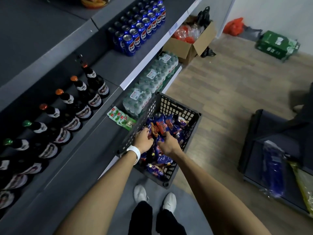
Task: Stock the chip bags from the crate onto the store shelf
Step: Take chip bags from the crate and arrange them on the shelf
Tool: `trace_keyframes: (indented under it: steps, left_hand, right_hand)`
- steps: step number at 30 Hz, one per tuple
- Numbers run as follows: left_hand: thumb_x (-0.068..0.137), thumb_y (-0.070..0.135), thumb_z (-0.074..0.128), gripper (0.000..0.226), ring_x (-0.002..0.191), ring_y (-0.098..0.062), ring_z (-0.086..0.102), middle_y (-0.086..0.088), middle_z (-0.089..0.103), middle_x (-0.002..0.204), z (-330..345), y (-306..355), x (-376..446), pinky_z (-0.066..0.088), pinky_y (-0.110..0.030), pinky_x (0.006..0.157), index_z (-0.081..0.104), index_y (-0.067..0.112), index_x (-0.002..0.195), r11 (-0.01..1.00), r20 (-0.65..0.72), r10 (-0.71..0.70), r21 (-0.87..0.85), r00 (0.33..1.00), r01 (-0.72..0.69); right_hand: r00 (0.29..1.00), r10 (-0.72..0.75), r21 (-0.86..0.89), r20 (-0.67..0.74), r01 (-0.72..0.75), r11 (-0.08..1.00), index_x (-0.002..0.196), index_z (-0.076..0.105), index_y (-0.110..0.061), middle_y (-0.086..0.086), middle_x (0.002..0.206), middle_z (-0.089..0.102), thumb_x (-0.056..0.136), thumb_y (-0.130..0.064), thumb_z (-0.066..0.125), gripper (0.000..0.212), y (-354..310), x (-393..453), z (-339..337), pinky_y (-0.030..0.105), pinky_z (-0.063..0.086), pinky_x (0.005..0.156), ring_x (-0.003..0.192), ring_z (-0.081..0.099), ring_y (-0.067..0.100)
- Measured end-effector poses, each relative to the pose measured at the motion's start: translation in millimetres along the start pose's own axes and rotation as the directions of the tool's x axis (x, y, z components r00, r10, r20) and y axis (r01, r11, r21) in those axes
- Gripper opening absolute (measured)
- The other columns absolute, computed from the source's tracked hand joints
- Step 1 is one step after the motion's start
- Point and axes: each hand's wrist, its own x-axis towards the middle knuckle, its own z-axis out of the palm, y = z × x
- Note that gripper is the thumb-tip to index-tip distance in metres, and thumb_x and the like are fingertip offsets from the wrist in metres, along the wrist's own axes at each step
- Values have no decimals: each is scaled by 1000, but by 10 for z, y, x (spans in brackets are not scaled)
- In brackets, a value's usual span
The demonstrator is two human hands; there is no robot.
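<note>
We have both hands down in the crate (171, 106), which sits against the shelf (94, 133) for short reach. Left hand (143, 139) and right hand (166, 143) each close on chip bags (162, 123), gathering several together.

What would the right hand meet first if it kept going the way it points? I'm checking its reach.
Probably the chip bags just ahead of the right hand, inside the crate; depth is unclear.

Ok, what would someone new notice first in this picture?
Probably both hands, left and right, deep in the black crate of blue chip bags on the floor by the shelf. Next, the dark bottles lined along the shelf at left, and the blue cans beyond them.
</note>
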Motion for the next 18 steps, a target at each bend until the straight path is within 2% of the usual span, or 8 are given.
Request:
trace_keyframes:
  steps: [7, 10, 13, 18]
  left_hand:
    - [90, 13, 62, 44, 116, -32, 56, -13, 61, 123, 65, -320, 634, 44, -35, 97, 51, 9, 132, 999, 47, -38, 23, 998, 37]
    - [88, 13, 62, 40, 113, -32, 57, -14, 62, 119, 126, -512, 888, 45, -35, 95, 53, 9, 127, 998, 79, -40, 42, 996, 36]
    - [87, 13, 62, 36, 112, -33, 57, -14, 62, 119, 206, -698, 1139, 47, -37, 95, 55, 11, 122, 997, 111, -45, 63, 993, 38]
    - [89, 9, 58, 41, 124, -35, 48, -15, 50, 131, 404, -943, 1514, 42, -39, 98, 49, 9, 129, 974, 147, 10, 221, 989, -43]
  right_hand:
    - [999, 45, -34, 26, -44, 998, 135, 41, -14, 12, 110, 63, 96, -27, 58, 45, -15, 595, 252, 47, 57, 81, 89, 65, 28]
    - [998, 63, -60, 30, -61, 996, 132, 42, -14, 12, 106, 64, 95, -28, 57, 42, -5, 831, 392, 43, 56, 76, 85, 65, 28]
    - [996, 90, -85, 26, -88, 993, 126, 45, -13, 11, 106, 64, 93, -28, 57, 38, 27, 1059, 569, 40, 54, 79, 90, 64, 28]
    - [994, 112, -74, 20, -110, 991, 118, 50, -14, 11, 110, 66, 89, -27, 58, 32, 117, 1423, 894, 40, 52, 83, 94, 63, 28]
